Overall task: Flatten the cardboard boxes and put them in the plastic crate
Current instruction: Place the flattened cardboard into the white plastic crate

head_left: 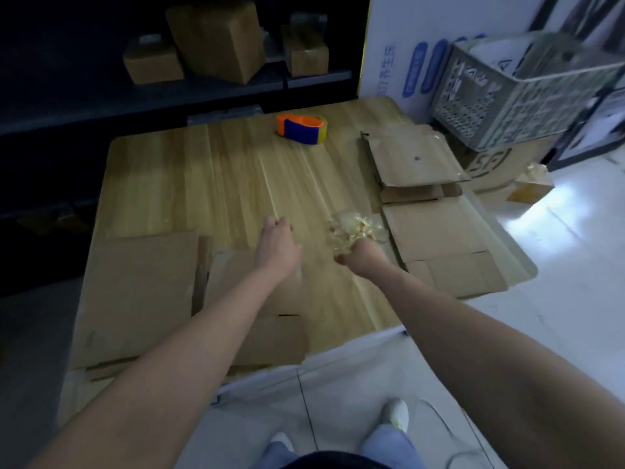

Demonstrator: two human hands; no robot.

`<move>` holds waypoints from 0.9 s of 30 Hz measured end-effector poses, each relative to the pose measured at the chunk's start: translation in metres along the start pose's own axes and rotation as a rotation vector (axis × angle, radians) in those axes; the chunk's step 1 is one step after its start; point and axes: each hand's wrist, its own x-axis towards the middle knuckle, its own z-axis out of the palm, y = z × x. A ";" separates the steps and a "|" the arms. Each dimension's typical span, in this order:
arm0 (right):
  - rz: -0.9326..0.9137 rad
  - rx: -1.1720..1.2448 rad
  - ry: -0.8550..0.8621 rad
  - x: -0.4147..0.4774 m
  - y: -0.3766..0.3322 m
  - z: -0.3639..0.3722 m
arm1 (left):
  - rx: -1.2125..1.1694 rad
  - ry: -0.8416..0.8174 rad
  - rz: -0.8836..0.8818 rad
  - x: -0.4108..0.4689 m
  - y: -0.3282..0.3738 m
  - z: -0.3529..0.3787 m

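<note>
Right hand (359, 254) is closed around a crumpled wad of clear tape (355, 230), just over the table (236, 184). Left hand (278, 236) is stretched out beside it, low over the wood, with its fingers bent down. I cannot tell if it holds anything or touches the table. Both arms reach forward, almost straight.

Three pieces of cardboard lie on the table. The big flat piece (142, 292) is at the near left corner, partly under the left arm. The right flat piece (439, 245) lies along the right edge, just beside the right hand. The far piece (412, 157) is behind it, and it looks a little lifted, not fully flat. So I think the squashing is mostly done for these three.

The plastic crate (527, 93) sits tilted on a brown box (490, 160), past the far right corner of the table and well apart from both hands. I see no brown cardboard in it, though something pale shows inside. So I think the putting-away part is all still to do. The hand full of tape will likely need to be emptied first.

Farther back, whole boxes (216, 38) stand on a dark shelf, not squashed. I cannot tell if they are part of the job. An orange and blue tape holder (301, 128) sits near the far edge of the table.
</note>
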 end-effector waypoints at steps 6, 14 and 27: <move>0.100 0.118 0.140 0.024 0.106 -0.110 | -0.296 -0.203 -0.059 0.022 0.131 0.068; 0.252 0.104 0.099 0.063 0.233 -0.181 | -0.361 -0.417 -0.423 0.028 0.212 0.166; 0.309 0.329 -0.146 0.108 0.272 -0.165 | -0.740 -0.324 -0.754 0.044 0.220 0.215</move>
